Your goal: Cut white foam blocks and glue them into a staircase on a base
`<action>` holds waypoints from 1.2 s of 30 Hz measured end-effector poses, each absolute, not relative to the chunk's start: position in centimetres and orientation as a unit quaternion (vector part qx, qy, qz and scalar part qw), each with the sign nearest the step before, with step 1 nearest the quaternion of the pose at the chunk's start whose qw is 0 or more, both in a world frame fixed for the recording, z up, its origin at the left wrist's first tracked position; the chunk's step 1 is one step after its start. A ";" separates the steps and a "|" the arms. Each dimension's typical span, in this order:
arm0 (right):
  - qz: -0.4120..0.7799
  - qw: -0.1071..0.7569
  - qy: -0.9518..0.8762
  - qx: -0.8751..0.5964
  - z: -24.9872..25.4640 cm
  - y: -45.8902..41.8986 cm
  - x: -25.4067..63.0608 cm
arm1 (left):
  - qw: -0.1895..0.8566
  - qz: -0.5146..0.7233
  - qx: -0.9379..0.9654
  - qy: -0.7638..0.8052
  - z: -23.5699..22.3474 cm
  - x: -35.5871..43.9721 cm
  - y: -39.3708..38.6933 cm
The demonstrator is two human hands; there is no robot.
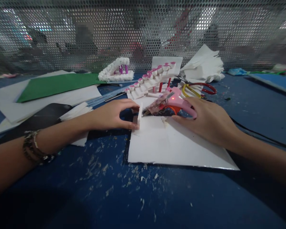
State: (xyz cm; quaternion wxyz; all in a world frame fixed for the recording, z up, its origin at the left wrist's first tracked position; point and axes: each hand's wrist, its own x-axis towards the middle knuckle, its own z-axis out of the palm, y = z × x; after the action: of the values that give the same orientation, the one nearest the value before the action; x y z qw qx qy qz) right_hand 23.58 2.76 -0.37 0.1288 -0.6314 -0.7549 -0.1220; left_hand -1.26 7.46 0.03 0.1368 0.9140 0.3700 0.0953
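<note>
Between thumb and fingers, my left hand [114, 114] pinches a small white foam-board strip [140, 116], held upright at the left edge of a white board [157, 146]. My right hand [208, 122] is closed around the rear of a pink hot glue gun [178, 100], its fingers mostly hidden. A red light glows on the gun's body, and its nozzle end points left toward the strip. Just behind stands a white stepped model [145, 84] on red posts, with pink-topped white pieces along its steps.
Scissors with yellow [189, 91] and red [208, 88] handles lie behind the gun. A black cord [257, 132] runs right. At left are green sheet [59, 86], white sheets and clear glue sticks [107, 94]. A white fluffy model [115, 71] and a perforated metal screen [138, 35] stand behind.
</note>
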 end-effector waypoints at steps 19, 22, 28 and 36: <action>-0.110 0.139 -0.753 -0.633 -0.3 2.8 23.7 | 0.140 0.089 0.910 0.381 0.3 -1.0 7.2; -0.101 0.128 -0.751 -0.639 -0.3 2.8 23.6 | 0.138 0.094 0.910 0.379 0.2 -1.0 7.3; -0.126 0.123 -0.758 -0.628 -0.3 2.7 23.7 | 0.145 0.093 0.910 0.377 0.3 -1.1 7.3; -0.138 0.118 -0.761 -0.623 -0.3 2.5 23.8 | 0.146 0.091 0.911 0.375 0.4 -1.0 7.3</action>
State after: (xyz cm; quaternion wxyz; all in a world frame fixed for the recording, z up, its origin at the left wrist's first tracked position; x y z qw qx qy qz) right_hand 23.81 2.53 -0.34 0.1175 -0.6227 -0.7612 -0.1380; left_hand -0.95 7.28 0.43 0.1462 0.9109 0.3751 0.0908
